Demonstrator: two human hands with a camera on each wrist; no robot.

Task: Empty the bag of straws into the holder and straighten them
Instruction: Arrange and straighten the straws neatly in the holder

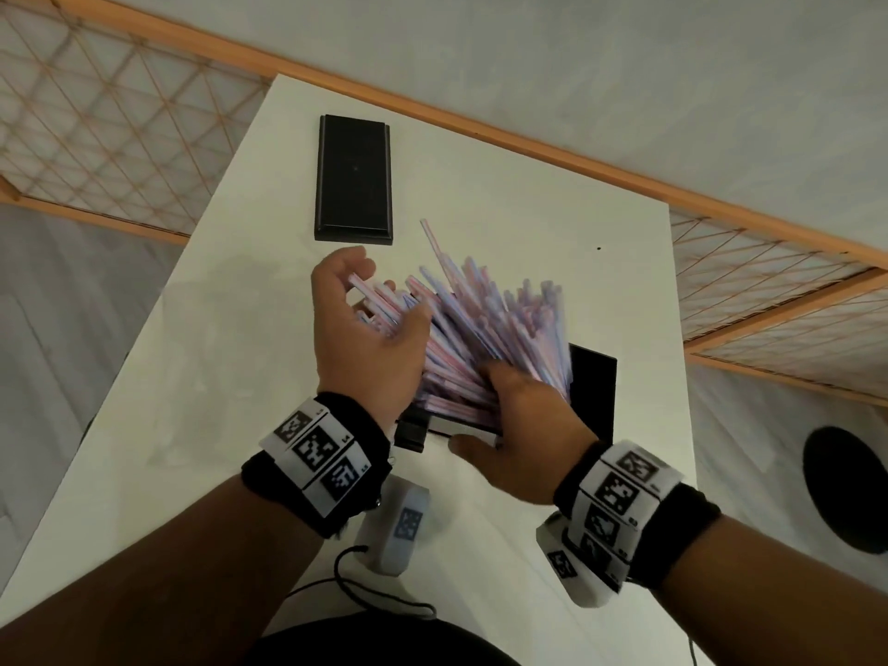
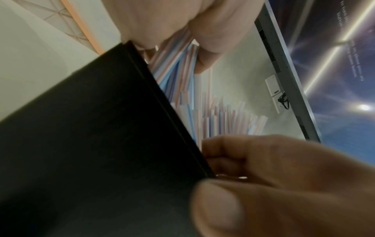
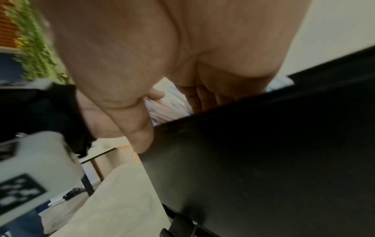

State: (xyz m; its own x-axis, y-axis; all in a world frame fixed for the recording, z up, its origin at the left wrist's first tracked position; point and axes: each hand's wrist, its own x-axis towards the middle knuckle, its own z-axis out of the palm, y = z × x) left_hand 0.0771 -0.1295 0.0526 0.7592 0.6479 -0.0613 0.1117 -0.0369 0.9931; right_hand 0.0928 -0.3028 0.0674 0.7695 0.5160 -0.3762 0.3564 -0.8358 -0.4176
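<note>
cupping the splayed straws (image 1: pixel 495 319), left hand (image 1: pixel 358 338) curled round them; right hand (image 1: pixel 524 435) clamped on holder (image 1: pixel 593 382) rim

A white table (image 1: pixel 240 329) fills the middle of the head view. A flat black rectangular slab (image 1: pixel 354 177) lies on it towards the top centre. An orange wooden rail (image 1: pixel 480 132) crosses the frame diagonally behind the table, with lattice panels at upper left (image 1: pixel 96 137) and at right (image 1: pixel 769 290). A dark round shape (image 1: pixel 845 487) sits at the right edge, and a black cord (image 1: pixel 365 588) loops at the bottom. The left wrist view shows a lit screen (image 2: pixel 334 64) at right, with a wall socket (image 2: pixel 277 94) beside it. Blurred greenery (image 3: pixel 36 48) fills the upper left of the right wrist view.
</note>
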